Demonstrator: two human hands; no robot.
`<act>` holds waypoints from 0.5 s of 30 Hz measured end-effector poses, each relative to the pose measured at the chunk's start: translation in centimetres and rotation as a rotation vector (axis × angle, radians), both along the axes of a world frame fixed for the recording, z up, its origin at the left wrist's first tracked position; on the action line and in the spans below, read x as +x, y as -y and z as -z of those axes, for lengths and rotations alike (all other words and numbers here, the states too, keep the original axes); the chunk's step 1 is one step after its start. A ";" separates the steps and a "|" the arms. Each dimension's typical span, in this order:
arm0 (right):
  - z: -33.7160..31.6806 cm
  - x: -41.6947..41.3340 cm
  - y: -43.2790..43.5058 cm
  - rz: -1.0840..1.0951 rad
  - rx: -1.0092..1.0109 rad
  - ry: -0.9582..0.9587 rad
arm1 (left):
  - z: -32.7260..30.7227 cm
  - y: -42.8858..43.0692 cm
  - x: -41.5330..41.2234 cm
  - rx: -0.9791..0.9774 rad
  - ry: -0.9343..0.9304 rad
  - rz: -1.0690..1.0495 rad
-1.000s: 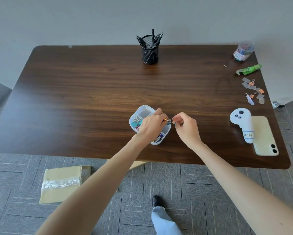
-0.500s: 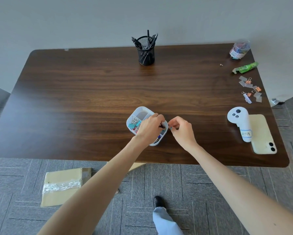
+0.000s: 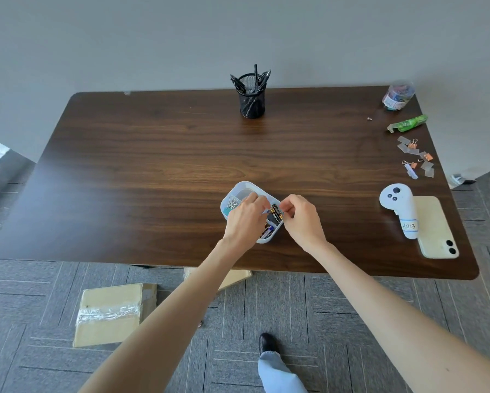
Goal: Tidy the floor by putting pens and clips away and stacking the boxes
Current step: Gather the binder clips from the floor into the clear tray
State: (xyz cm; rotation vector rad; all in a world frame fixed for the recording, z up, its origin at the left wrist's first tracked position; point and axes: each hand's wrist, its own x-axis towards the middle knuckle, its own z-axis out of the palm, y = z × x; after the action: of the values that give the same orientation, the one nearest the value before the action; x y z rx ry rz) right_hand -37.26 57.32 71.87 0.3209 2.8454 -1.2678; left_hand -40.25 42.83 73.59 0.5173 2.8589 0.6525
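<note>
A white divided tray (image 3: 244,185) sits near the table's front edge, with clips in its left compartment and batteries (image 3: 275,213) in its right one. My left hand (image 3: 243,219) reaches over the tray with its fingers curled down into it; whatever they hold is hidden. My right hand (image 3: 302,219) pinches at the tray's right rim. A black mesh pen holder (image 3: 252,100) full of pens stands at the back. Loose binder clips (image 3: 415,156) lie at the right edge. One taped cardboard box (image 3: 110,313) lies on the floor, and another box (image 3: 233,277) shows under the table.
A clear jar of clips (image 3: 398,95) and a green wrapper (image 3: 408,123) are at the back right. A white controller (image 3: 399,211) leans on a phone (image 3: 439,236) at the front right. My shoe (image 3: 267,343) is on the grey carpet.
Both hands held a small clip between them beside the tray. My left hand has moved over the tray, and my right hand has closed in on its rim.
</note>
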 end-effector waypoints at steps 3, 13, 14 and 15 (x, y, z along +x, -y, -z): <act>-1.0 0.8 1.4 -0.047 0.072 -0.006 | -0.8 2.0 1.4 -0.096 -0.060 -0.003; -3.2 8.9 10.1 -0.356 0.410 -0.055 | -2.2 11.4 10.6 -0.233 -0.070 -0.069; -3.0 10.2 11.3 -0.383 0.447 -0.056 | -2.0 12.7 12.0 -0.241 -0.058 -0.069; -2.6 11.5 12.6 -0.413 0.482 -0.055 | -1.5 14.1 13.5 -0.247 -0.042 -0.070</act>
State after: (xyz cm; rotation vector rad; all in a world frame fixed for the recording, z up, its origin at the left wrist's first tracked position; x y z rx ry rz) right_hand -25.76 44.71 74.50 -0.2983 3.0057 -0.5241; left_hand -26.75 28.74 75.12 0.3990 2.9503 0.2940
